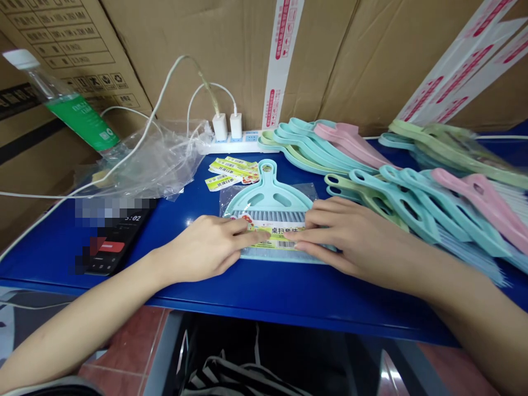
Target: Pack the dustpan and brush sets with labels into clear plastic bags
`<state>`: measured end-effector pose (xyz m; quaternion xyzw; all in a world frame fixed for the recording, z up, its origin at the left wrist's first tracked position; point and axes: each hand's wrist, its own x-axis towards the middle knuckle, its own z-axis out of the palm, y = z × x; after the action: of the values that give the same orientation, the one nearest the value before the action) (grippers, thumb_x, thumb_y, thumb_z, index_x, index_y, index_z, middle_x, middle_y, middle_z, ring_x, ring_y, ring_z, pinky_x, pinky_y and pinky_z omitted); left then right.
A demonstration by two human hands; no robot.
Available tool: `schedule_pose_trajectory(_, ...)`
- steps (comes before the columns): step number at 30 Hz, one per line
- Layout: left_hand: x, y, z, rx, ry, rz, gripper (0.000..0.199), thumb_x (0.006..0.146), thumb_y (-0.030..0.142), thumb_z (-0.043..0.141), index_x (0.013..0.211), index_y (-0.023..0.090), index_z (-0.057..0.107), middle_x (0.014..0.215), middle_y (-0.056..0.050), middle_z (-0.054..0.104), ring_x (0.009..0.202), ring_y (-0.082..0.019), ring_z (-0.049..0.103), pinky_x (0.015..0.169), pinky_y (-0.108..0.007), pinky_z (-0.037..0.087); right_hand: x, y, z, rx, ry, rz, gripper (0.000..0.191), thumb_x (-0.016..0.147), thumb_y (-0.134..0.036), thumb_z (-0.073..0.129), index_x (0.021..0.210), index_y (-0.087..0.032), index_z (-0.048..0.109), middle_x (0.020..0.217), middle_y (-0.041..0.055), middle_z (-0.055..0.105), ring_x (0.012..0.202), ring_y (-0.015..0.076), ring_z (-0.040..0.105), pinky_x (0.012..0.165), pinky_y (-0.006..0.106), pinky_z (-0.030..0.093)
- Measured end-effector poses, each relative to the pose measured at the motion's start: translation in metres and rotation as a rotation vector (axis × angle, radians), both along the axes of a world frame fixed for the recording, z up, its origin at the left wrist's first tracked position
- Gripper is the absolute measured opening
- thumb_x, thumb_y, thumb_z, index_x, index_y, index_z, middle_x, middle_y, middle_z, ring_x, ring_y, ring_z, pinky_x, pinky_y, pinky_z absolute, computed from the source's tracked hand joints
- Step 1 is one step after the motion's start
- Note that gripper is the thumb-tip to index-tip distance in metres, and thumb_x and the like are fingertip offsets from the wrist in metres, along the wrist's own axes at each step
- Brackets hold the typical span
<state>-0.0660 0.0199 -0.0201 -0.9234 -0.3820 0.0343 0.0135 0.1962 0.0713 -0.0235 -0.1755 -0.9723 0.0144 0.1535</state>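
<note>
A light-blue dustpan [270, 184] with a brush lying on it sits on the blue table, handle pointing away from me, with clear plastic wrap around it. A yellow-green label [284, 232] lies across the bristles. My left hand [210, 245] rests on the label's left part, index finger stretched out and the other fingers loosely bent. My right hand [346, 236] presses on the label's right part with its fingers spread. Both hands lie flat on the item and grip nothing.
Loose labels [231, 171] lie behind the dustpan. Stacked dustpans [317, 146] and several brushes [437, 203] are at the right. At the left are a phone [119, 242], plastic bags [160, 159], a bottle [78, 115] and a power strip [243, 144] with cables.
</note>
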Motion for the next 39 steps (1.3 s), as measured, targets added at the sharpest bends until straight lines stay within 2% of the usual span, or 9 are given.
schedule_pose_trajectory(7,0.004,0.000,-0.002,0.107,0.025,-0.048,0.053,0.089,0.010,0.046,0.139,0.028,0.053,0.104,-0.003,0.069,0.074,-0.016,0.069,0.069,-0.029,0.056,-0.005,-0.002,-0.001,0.064,-0.014,0.028,0.040,0.105,-0.030,0.035,0.115,-0.021,0.073,0.080,0.0059,0.062,0.074,0.0193,0.054,0.071,0.034,0.041)
schedule_pose_trajectory(13,0.004,-0.002,0.001,0.090,0.033,0.009,0.048,0.091,0.012,0.045,0.133,0.031,0.059,0.102,-0.002,0.069,0.074,-0.016,0.068,0.067,-0.028,0.055,-0.002,0.001,-0.001,0.046,-0.030,0.003,0.041,0.104,-0.031,0.035,0.108,-0.025,0.075,0.078,0.0055,0.061,0.076,0.0213,0.051,0.071,0.036,0.039)
schedule_pose_trajectory(18,-0.002,-0.001,0.008,0.121,-0.043,0.033,0.043,0.089,0.012,0.044,0.116,0.031,0.071,0.085,0.000,0.068,0.062,-0.013,0.063,0.056,-0.025,0.046,0.006,0.001,0.005,0.011,-0.049,-0.035,0.049,0.104,-0.035,0.035,0.074,-0.023,0.073,0.074,0.0059,0.058,0.076,0.0217,0.049,0.070,0.036,0.038)
schedule_pose_trajectory(20,-0.005,0.000,0.011,0.116,-0.086,0.052,0.044,0.089,0.011,0.041,0.109,0.031,0.074,0.081,0.000,0.068,0.058,-0.013,0.061,0.051,-0.025,0.041,0.009,0.002,0.007,-0.011,-0.056,-0.035,0.050,0.104,-0.034,0.035,0.068,-0.022,0.069,0.070,0.0051,0.056,0.074,0.0213,0.048,0.070,0.037,0.038)
schedule_pose_trajectory(24,-0.012,0.001,0.017,0.058,-0.140,0.108,0.047,0.088,0.012,0.039,0.105,0.032,0.077,0.073,0.001,0.065,0.053,-0.011,0.056,0.048,-0.023,0.035,0.017,0.005,0.010,-0.091,-0.058,-0.047,0.051,0.104,-0.037,0.036,0.065,-0.023,0.065,0.063,0.0028,0.052,0.066,0.0197,0.046,0.067,0.037,0.037)
schedule_pose_trajectory(27,-0.017,0.002,0.023,-0.003,-0.156,0.163,0.045,0.087,0.013,0.041,0.102,0.032,0.078,0.067,0.002,0.061,0.048,-0.009,0.050,0.049,-0.022,0.034,0.023,0.007,0.011,-0.138,-0.059,-0.056,0.054,0.104,-0.041,0.035,0.060,-0.024,0.060,0.059,0.0018,0.052,0.062,0.0185,0.046,0.065,0.037,0.037)
schedule_pose_trajectory(31,-0.022,0.004,0.028,-0.059,-0.161,0.221,0.042,0.085,0.012,0.042,0.095,0.029,0.080,0.068,0.002,0.060,0.046,-0.008,0.047,0.050,-0.021,0.035,0.025,0.009,0.011,-0.153,-0.052,-0.083,0.057,0.104,-0.044,0.033,0.055,-0.023,0.051,0.054,0.0004,0.049,0.056,0.0168,0.045,0.062,0.036,0.036)
schedule_pose_trajectory(39,-0.021,0.003,0.027,-0.071,-0.170,0.230,0.039,0.086,0.015,0.039,0.089,0.025,0.077,0.074,0.001,0.066,0.056,-0.011,0.057,0.054,-0.023,0.038,0.019,0.007,0.016,-0.212,-0.076,-0.119,0.045,0.102,-0.036,0.035,0.062,-0.023,0.054,0.057,0.0002,0.057,0.056,0.0166,0.053,0.062,0.032,0.037)
